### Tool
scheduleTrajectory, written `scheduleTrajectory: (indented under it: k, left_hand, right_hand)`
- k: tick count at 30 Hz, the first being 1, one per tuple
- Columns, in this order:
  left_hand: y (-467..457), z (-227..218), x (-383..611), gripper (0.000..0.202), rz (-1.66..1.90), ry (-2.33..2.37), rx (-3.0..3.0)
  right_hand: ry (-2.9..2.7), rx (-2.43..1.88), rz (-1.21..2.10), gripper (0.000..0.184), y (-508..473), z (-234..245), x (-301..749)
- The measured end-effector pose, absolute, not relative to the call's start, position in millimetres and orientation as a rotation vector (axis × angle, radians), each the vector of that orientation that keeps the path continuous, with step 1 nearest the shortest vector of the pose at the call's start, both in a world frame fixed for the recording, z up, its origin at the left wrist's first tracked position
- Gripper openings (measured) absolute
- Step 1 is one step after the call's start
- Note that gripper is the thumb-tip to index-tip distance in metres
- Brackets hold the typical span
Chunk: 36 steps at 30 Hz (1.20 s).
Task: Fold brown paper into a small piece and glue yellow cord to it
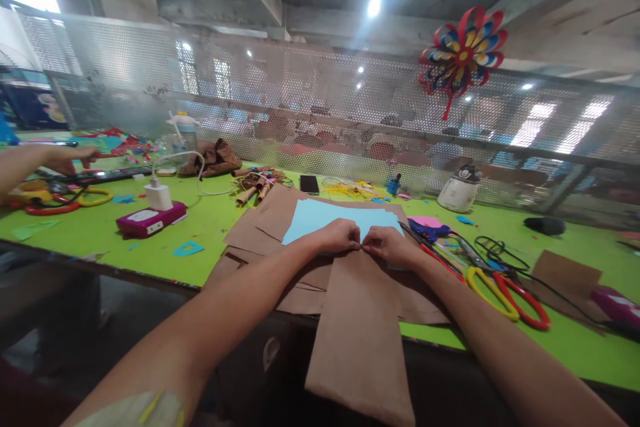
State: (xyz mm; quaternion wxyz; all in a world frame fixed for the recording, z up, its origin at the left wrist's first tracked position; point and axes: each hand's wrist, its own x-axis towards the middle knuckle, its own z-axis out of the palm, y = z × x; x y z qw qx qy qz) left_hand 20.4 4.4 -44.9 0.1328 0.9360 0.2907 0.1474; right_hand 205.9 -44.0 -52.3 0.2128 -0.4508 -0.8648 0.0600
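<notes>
My left hand and my right hand are close together at the middle of the table, fingers pinched on the far edge of a brown paper sheet. That sheet hangs toward me over the table's front edge. Beneath my hands lie light blue paper and a stack of brown paper sheets. Right of my right arm are scissors with yellow and red handles and a blue-handled tool.
A purple power strip with a white charger stands left. Rolled brown paper tubes, a phone and a white bottle sit farther back. Another person's hand is at far left. A paper pinwheel is up by the mesh partition.
</notes>
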Motion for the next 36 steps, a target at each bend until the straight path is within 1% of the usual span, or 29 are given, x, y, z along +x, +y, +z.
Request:
scheduleTrajectory:
  k: [11,19,24,26,31,36]
  left_hand:
    - [7,-43,18,0.014,0.397,0.784,2.761]
    - [7,-35,14,0.020,0.311,0.748,2.830]
    - [1,-26,12,0.029,0.223,0.802,2.884]
    - [-1,-24,12,0.031,0.200,0.810,2.915]
    - [-5,-23,10,0.033,0.183,0.768,2.963]
    - [-7,-20,8,0.034,0.132,0.754,2.997]
  right_hand:
    - [-2.427,-1.330,0.137,0.014,-51,-44,211]
    - [-2.441,-1.383,0.172,0.011,-52,-45,220]
    - [-2.473,-1.421,0.106,0.008,-58,-39,218]
    - [-2.495,-1.443,0.088,0.009,-61,-36,218]
    - [-2.550,-1.438,0.100,0.017,-63,-34,221]
    - [-2.546,-1.458,0.083,0.013,-63,-37,223]
